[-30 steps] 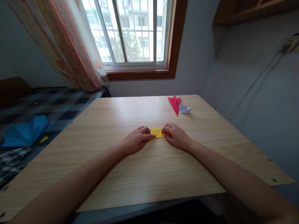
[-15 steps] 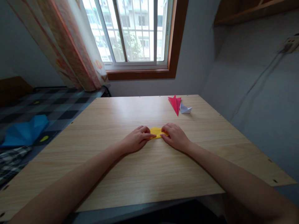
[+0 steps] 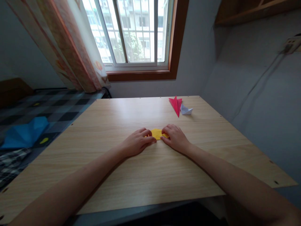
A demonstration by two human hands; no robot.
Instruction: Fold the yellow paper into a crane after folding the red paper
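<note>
Pressing a Small Yellow Folded Paper Flat Between Two Hands

Starting at the far left, a blue folded sheet (image 3: 24, 131) lies on a dark checked cover (image 3: 58, 108) beside the table, well apart from the work. A patterned orange-and-cream curtain (image 3: 70, 47) hangs at the left of the barred window (image 3: 134, 31).

The light wooden laminate tabletop (image 3: 141, 175) bears the work near its middle. The left hand (image 3: 136, 142) rests palm down with the fingers curled narrow, its fingertips touching the left end of the small yellow folded paper (image 3: 157, 133). This low, flat posture appears to pin the paper against the board so that it does not slide.

The yellow paper lies flat on the table between both hands, only its middle part showing.

The right hand (image 3: 175, 138) mirrors the left: palm down, fingers bent close together, fingertips on the right end of the paper. Neither hand lifts the paper; both press on it. Whether a fingertip is tucked under a flap cannot be told.

Further right and toward the far edge, a red pointed folded paper figure (image 3: 176, 105) lies just beside a white folded paper figure (image 3: 187, 110), the two touching or nearly so. They appear set aside, clear of the hands. On the right wall a socket with a cable (image 3: 290, 44) is mounted.
</note>
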